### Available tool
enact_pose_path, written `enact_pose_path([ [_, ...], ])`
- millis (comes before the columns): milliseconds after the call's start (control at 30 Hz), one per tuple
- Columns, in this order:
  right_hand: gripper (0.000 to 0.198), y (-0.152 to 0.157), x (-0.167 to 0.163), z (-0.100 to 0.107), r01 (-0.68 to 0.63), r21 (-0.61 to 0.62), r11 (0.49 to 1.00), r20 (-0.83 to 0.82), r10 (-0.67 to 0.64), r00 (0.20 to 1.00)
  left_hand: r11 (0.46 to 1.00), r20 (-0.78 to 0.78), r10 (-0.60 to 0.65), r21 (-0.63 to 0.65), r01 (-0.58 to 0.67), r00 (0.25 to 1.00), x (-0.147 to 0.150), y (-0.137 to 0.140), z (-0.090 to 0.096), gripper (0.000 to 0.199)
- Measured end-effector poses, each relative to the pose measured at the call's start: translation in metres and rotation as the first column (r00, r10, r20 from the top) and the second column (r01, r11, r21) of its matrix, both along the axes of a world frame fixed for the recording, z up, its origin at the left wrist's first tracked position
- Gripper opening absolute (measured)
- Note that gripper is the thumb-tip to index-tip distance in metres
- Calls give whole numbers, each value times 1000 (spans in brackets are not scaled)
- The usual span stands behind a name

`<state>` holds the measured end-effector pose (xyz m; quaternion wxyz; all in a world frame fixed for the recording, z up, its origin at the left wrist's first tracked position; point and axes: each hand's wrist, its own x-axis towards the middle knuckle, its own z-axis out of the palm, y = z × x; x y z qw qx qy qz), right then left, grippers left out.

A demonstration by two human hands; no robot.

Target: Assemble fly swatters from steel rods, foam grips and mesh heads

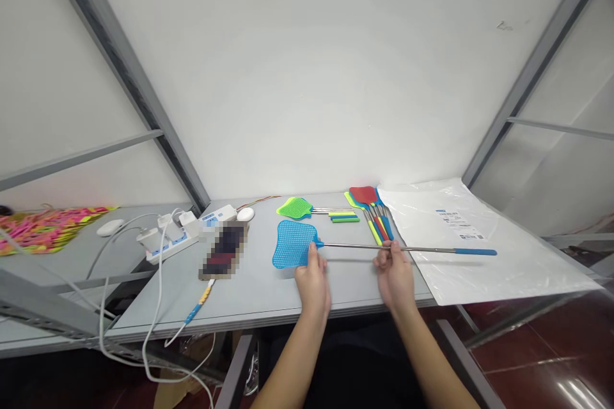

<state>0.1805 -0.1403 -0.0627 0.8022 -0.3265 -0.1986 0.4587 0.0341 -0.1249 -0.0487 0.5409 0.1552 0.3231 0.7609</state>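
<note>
A blue fly swatter (293, 244) with a long metal rod and a blue handle grip lies level across both hands, above the grey table. My left hand (313, 281) pinches it at the lower right corner of its mesh head, by the neck. Farther right, my right hand (395, 275) is closed round the middle of the metal rod. Behind the rod lies a bunch of assembled swatters (363, 195) with red, blue and yellow-green parts. To its left are a stack of green swatter heads (294, 208) with bare rods and several loose coloured grips (344, 220).
A white plastic mailing bag (480, 268) covers the table's right side. At left are a blurred phone (224, 250) on a charging cable, a power strip (175, 246) with plugs and white cords hanging over the front edge. Colourful pieces (48, 227) lie beyond the left post.
</note>
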Motion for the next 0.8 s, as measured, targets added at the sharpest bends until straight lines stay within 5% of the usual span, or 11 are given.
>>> enact_pose_path([
  [400,26,-5,-6,1,-237,-41,971,94,240,966,980,1,-192,43,192,981,-5,2,-2,33],
  [800,24,-1,-1,-1,-98,-2,995,10,98,995,996,83,-77,57,73,994,-9,1,-1,36],
])
